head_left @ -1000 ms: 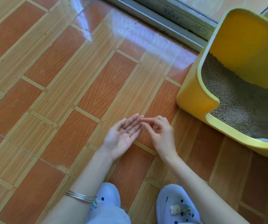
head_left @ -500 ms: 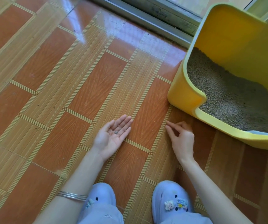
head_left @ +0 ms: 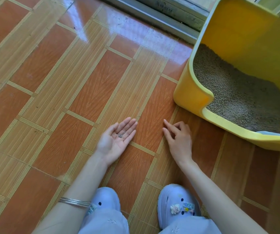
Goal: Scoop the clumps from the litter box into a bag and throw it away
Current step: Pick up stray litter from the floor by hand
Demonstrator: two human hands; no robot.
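A yellow litter box (head_left: 191, 97) stands on the floor at the upper right, filled with grey-brown litter (head_left: 240, 92). My left hand (head_left: 115, 141) lies palm up on the floor tiles, fingers together, cupping a few small grey litter grains (head_left: 121, 134). My right hand (head_left: 178, 137) rests to its right, near the box's front corner, with index finger and thumb reaching down to the tile. Whether a grain sits between those fingertips cannot be made out. No bag or scoop shows.
Glossy orange and tan floor tiles (head_left: 85, 78) spread to the left. A metal sliding-door track (head_left: 152, 12) runs along the top. My two pale blue clogs (head_left: 178, 205) and trouser legs fill the bottom edge. A pale grey-blue object (head_left: 271, 133) peeks over the box's front rim.
My right hand left the left palm and went right and down to the floor near the box. The left hand stayed palm up with the grains. The view shifted slightly.
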